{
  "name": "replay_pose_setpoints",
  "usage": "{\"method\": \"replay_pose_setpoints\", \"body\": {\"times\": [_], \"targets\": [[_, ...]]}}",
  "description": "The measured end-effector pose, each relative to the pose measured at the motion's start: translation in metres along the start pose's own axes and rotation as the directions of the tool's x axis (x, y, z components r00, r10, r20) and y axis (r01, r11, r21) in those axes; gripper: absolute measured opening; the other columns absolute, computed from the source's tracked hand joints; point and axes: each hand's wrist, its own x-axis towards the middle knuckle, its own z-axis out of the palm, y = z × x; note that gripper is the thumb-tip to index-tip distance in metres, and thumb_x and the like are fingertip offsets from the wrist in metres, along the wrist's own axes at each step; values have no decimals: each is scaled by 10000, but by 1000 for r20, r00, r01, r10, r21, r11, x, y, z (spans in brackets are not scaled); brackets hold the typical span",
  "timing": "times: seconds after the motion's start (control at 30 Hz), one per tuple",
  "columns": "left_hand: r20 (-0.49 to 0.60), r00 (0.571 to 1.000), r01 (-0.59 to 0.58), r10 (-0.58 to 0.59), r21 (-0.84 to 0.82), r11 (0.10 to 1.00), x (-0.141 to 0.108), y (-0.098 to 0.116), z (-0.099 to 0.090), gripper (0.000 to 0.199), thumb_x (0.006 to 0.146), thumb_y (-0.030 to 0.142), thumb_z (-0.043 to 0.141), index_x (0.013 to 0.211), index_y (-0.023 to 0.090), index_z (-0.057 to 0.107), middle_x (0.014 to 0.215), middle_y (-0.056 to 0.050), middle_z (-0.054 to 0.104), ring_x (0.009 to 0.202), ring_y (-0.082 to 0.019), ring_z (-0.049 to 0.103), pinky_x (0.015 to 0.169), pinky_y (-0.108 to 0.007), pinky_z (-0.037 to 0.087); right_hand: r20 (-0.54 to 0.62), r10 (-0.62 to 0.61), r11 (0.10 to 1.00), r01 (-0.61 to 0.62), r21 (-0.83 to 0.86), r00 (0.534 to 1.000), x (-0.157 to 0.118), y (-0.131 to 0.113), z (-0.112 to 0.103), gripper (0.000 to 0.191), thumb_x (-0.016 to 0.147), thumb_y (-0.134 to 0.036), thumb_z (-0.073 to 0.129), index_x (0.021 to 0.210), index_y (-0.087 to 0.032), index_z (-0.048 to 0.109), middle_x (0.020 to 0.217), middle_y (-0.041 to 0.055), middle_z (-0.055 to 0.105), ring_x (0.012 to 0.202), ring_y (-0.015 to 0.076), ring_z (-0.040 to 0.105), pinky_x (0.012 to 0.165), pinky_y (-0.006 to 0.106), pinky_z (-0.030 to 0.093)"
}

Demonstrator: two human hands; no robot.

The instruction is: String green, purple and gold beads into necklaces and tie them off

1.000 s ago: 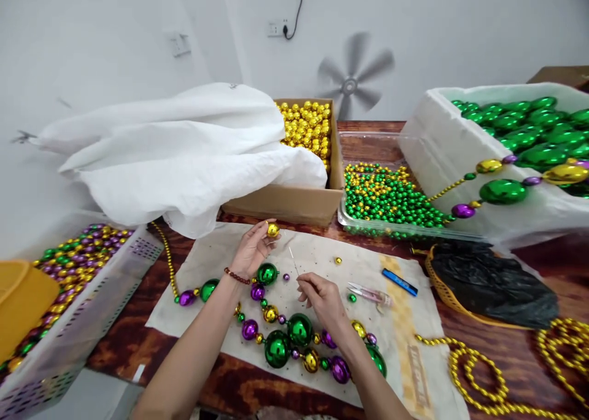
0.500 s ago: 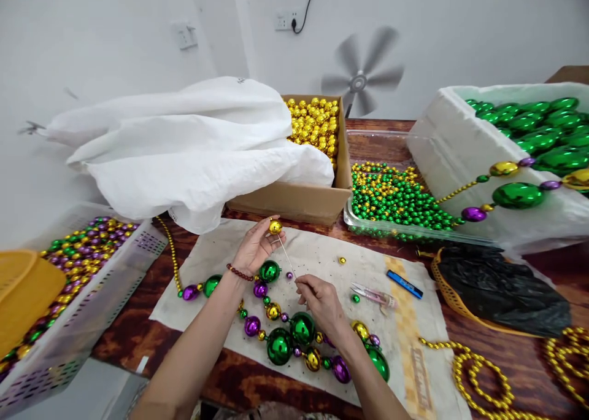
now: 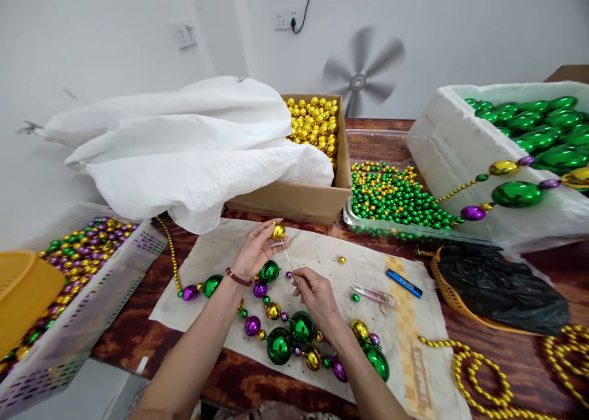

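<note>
My left hand (image 3: pixel 256 248) pinches a shiny gold bead (image 3: pixel 278 231) above the cloth. A thin needle-like rod (image 3: pixel 287 255) runs from the bead's underside down to my right hand (image 3: pixel 316 292), whose fingers are closed on its lower end. Whether a thread hangs from the rod I cannot make out. Beneath my arms lies a strand of large green, purple and gold beads (image 3: pixel 302 328), partly covered by my right forearm. A small purple bead (image 3: pixel 289 274) rests beside the rod, a small gold bead (image 3: pixel 342 260) farther right, and a small green bead (image 3: pixel 355 298) nearby.
Pink-handled snips (image 3: pixel 375 294) and a blue marker-like stick (image 3: pixel 404 283) lie on the cloth (image 3: pixel 368 365). Behind stand a cardboard box (image 3: pixel 294 202) of gold beads and a clear tray (image 3: pixel 396 228). A perforated crate (image 3: pixel 87 322) is left; a foam box (image 3: pixel 460 137) stands right.
My left hand and the gold bead have shifted slightly down and to the right. My right hand has moved a little up and left, so the two hands are closer.
</note>
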Motion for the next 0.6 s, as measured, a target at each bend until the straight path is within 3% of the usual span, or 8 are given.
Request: {"method": "replay_pose_setpoints", "body": {"times": [0.17, 0.27, 0.37, 0.5, 0.6], "targets": [[36, 999, 29, -33, 83, 996, -10, -10, 1, 352, 753, 321, 799, 1066, 177, 730, 886, -42, 710, 802, -178, 691, 837, -382, 567, -33, -4, 999, 6, 45, 999, 9, -4, 7, 183, 908, -246, 475, 871, -187, 644, 711, 6, 644, 531, 103, 602, 468, 181, 444], [54, 997, 34, -50, 267, 963, -13, -17, -5, 359, 766, 357, 780, 1078, 184, 731, 962, -58, 718, 871, -187, 670, 871, -369, 536, -55, 6, 994, 1, 109, 998, 16, -7, 6, 184, 904, -273, 481, 868, -189, 640, 700, 2, 644, 548, 105, 606, 472, 176, 454], [24, 994, -99, 105, 575, 812, -19, -23, -11, 341, 799, 369, 742, 1094, 201, 726, 1068, -61, 706, 959, -193, 634, 883, -317, 491, -34, 58, 981, -51, 187, 998, 25, -4, -2, 170, 879, -281, 486, 867, -184, 625, 663, -5, 630, 552, 115, 614, 452, 171, 454], [107, 934, -280, 341, 811, 514, -39, -25, -4, 118, 852, 298, 671, 844, 207, 745, 821, -29, 653, 783, -164, 569, 783, -259, 438, 56, 127, 977, -135, 166, 990, 37, 8, -11, 159, 862, -263, 456, 869, -175, 589, 689, -6, 621, 552, 116, 631, 427, 165, 448], [229, 920, -371, 320, 775, 512, -51, -29, 20, 76, 828, 228, 686, 773, 231, 739, 783, -34, 636, 773, -187, 544, 802, -270, 425, 92, 100, 993, -105, 56, 991, 42, 17, -11, 144, 854, -212, 456, 839, -179, 596, 671, -21, 610, 568, 113, 616, 462, 170, 461]]}}
